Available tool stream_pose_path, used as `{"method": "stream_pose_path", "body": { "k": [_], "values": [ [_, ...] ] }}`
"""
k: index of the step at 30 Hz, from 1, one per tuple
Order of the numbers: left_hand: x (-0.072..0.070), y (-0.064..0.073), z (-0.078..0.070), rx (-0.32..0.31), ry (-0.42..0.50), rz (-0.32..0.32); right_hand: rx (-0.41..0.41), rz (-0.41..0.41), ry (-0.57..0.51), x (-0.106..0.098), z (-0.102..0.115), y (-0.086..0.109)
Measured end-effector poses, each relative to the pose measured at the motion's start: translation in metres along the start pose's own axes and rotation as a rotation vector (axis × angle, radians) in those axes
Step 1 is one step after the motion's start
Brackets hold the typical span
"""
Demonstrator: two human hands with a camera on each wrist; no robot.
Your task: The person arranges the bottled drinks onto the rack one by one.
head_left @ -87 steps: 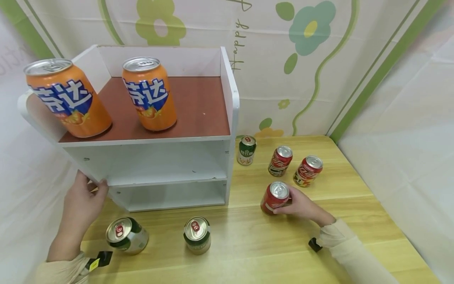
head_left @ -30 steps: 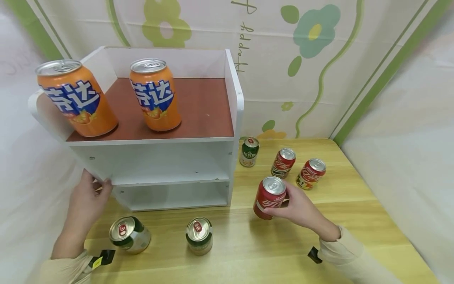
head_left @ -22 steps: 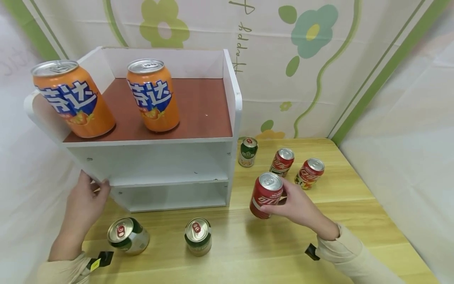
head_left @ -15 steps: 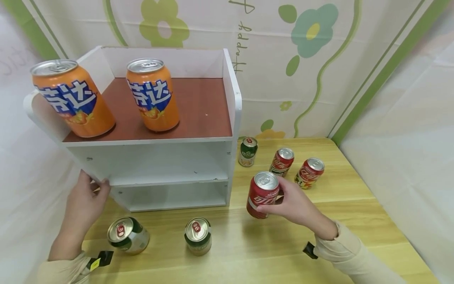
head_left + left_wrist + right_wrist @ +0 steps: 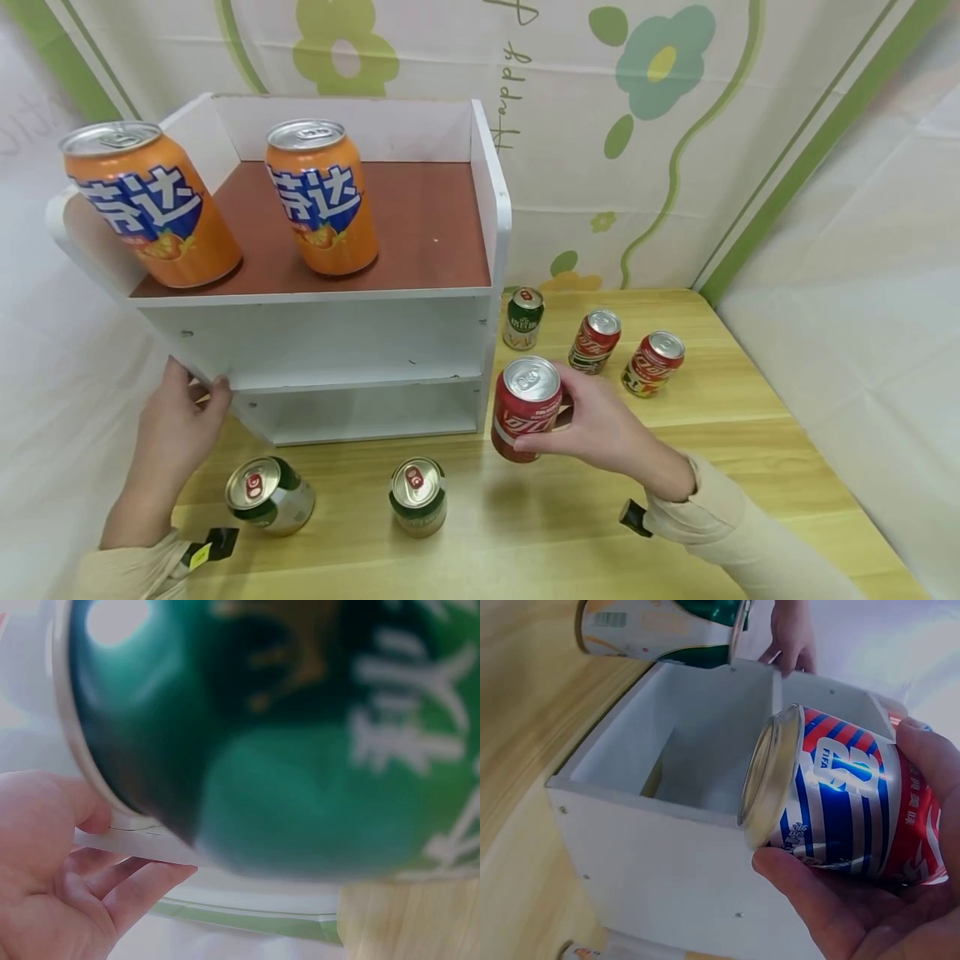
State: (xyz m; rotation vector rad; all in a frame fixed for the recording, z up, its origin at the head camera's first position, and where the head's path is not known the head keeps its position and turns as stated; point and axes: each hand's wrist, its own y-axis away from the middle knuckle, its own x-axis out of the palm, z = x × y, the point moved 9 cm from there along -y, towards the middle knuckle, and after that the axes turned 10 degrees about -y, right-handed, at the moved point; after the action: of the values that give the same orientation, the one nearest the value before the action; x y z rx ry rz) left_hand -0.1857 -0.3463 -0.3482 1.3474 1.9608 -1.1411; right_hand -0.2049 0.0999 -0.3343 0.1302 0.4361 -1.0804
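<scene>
Grip of the right hand point(image 5: 603, 429) closes round the red can point(image 5: 522, 408) in the lower centre-right, leaving lid and base uncovered, while the left hand point(image 5: 177, 423), lower left, pinches the shelf point(image 5: 431, 218) by its side edge, presumably to steady it.

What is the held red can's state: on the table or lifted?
Lifted: the right hand grips the red can above its shadow on the table; the right-wrist view shows its underside uncovered.
</scene>
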Motion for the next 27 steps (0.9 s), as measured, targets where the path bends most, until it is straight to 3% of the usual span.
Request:
{"method": "stream_pose_path", "body": {
  "k": [8,23,27],
  "values": [
    [0.001,0.001,0.0,0.004,-0.004,0.007,-0.005,0.056,-0.068,0.017,0.022,-0.013],
    [0.0,0.0,0.0,-0.01,0.0,-0.005,-0.068,0.096,-0.007,0.039,0.063,-0.047],
    [-0.001,0.0,0.0,-0.007,0.004,-0.006,-0.074,0.134,-0.036,0.051,0.07,-0.056]
  ]
}}
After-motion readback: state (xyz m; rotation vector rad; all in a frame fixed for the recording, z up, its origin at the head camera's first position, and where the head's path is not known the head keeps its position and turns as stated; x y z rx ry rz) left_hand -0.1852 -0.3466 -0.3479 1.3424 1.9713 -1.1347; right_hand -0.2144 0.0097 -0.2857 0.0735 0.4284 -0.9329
